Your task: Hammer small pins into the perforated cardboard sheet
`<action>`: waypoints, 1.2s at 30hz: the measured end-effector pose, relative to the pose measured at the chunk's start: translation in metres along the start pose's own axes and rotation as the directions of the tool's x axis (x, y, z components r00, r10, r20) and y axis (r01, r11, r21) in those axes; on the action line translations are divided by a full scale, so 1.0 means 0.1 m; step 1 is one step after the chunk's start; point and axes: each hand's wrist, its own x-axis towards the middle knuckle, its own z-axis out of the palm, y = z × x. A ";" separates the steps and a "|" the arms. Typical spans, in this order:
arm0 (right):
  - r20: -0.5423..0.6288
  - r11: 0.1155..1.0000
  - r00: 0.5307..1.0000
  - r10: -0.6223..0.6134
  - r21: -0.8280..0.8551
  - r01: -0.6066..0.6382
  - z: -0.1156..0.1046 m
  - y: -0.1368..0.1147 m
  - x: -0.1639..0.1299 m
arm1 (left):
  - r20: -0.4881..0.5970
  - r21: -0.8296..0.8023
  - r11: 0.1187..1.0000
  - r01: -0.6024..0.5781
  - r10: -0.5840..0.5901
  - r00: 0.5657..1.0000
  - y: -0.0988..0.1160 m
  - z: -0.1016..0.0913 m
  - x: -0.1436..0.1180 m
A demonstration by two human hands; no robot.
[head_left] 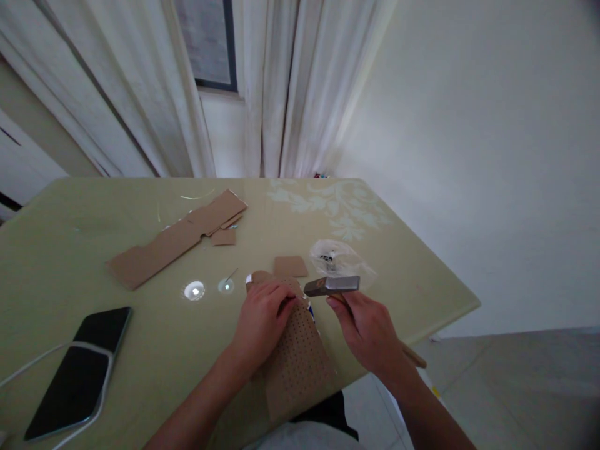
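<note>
My right hand (pixel 372 328) is wrapped round the wooden handle of a hammer (pixel 344 284). The hammer's metal head is raised just right of my left hand. My left hand (pixel 267 319) rests on a piece of cardboard (pixel 300 359) dotted with rows of small holes. Its thumb and forefinger are pinched together near the cardboard's right edge, and whatever is between them is too small to make out. Something blue and white shows under that edge. Beyond the hammer lies a clear plastic bag (pixel 338 259) with small dark pieces inside.
A small cardboard square (pixel 290 267) lies behind my left hand. Further left are a long cardboard strip (pixel 178 240), two clear round discs, one (pixel 194 290) left of the other (pixel 225 285), and a dark tablet (pixel 79 372) with a white cable across it. The table's right edge (pixel 440 325) is close.
</note>
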 end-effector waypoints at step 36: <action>0.152 0.997 0.988 0.007 -0.082 0.006 0.17 -0.13 0.05 | -0.101 -0.083 0.996 0.024 -0.032 0.994 -0.06 0.10 -0.07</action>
